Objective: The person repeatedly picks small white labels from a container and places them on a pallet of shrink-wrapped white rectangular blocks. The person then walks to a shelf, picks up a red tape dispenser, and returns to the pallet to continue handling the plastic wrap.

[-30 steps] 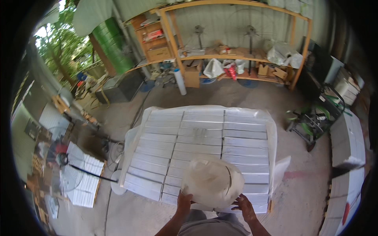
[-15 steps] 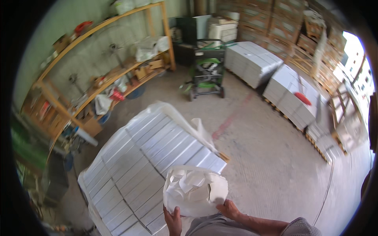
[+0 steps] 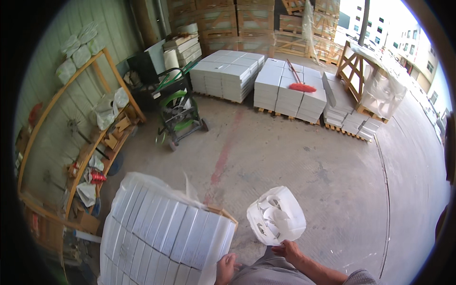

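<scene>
A white translucent plastic tub (image 3: pixel 301 219) with loose white strips (image 3: pixel 275 216) inside hangs tilted in front of me. My right hand (image 3: pixel 288 251) grips its near rim, fingers closed around the edge. My left hand (image 3: pixel 227 268) is off the tub, beside the near right corner of a stack of long white boxes (image 3: pixel 166 223). Its fingers are loosely bent and apart, with nothing visible in them. Clear plastic film is draped along the edges of that stack.
Green-and-black wheeled cart (image 3: pixel 178 111) at the back left, near a wooden shelf (image 3: pixel 90 159) with cartons and bags. Pallets of white boxes (image 3: pixel 228 73) line the back; a red broom (image 3: pixel 302 87) lies on one. A wooden crate frame (image 3: pixel 349 78) stands right.
My left hand has let go of the tub and moved apart from it. The tub has moved right, off the box stack, in my right hand. My view has turned right.
</scene>
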{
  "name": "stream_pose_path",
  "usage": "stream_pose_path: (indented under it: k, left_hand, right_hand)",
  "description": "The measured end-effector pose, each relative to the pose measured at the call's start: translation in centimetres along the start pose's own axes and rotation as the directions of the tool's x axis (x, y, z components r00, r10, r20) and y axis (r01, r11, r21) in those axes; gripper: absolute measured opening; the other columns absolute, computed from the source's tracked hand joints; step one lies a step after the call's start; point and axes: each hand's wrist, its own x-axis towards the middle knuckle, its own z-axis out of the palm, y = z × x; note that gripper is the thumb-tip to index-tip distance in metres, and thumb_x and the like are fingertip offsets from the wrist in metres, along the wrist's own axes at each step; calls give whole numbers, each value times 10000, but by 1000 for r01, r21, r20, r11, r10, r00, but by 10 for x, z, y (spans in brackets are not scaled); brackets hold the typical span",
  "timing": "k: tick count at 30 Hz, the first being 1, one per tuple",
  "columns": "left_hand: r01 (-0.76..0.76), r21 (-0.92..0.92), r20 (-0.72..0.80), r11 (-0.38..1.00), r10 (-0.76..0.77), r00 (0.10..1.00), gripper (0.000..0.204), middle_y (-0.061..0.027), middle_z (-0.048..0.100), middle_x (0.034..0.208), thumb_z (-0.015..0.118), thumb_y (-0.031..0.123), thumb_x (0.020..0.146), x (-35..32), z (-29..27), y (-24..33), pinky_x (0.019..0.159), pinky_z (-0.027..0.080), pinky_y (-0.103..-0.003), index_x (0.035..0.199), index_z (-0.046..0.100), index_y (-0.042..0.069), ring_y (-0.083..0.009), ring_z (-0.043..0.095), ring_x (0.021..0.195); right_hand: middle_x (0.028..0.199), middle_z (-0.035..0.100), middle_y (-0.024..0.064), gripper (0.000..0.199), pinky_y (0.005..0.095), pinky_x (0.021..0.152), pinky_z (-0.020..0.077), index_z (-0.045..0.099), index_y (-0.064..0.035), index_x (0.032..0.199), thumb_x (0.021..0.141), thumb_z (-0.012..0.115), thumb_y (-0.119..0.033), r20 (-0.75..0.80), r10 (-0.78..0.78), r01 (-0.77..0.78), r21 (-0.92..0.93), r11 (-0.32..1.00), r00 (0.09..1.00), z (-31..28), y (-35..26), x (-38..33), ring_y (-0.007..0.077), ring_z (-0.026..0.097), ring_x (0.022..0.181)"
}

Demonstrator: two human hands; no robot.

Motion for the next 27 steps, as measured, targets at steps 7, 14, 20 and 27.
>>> stream_pose_path:
  k: [7,14,20,27]
  left_hand:
    - [91,252,48,963,-107,993,325,-156,661,1062,517,184,984,112,93,28,589,554,-310,1194,541,-63,-241,699,723]
    - [106,161,-120,981,-87,989,324,-141,653,996,532,208,974,222,146,75,516,550,-285,1147,563,-63,-210,692,684]
    - [180,222,-452,958,-63,890,299,-125,689,848,570,218,924,308,119,80,480,543,-292,1067,623,-39,-199,696,633]
    - [644,157,-390,749,-552,737,249,-132,615,761,573,149,891,469,51,32,523,540,-455,1047,611,-40,-321,658,626]
  right_hand:
    - [1076,663,263,479,426,821,550,495,92,1246,916,369,-232,-20,-55,52,-133,990,998,-135,-47,89,357,656,1003]
    - [1092,646,287,444,448,797,582,448,93,1225,885,421,-191,-110,89,-76,113,991,990,-169,-206,145,390,681,918]
    - [1090,633,283,425,460,784,580,443,80,1214,898,410,-204,-76,78,-82,-48,996,994,-171,-283,246,373,677,955]
    - [1087,650,274,335,471,829,566,471,82,1165,937,519,-158,-110,-31,23,-68,997,993,-168,-330,390,370,653,1018]
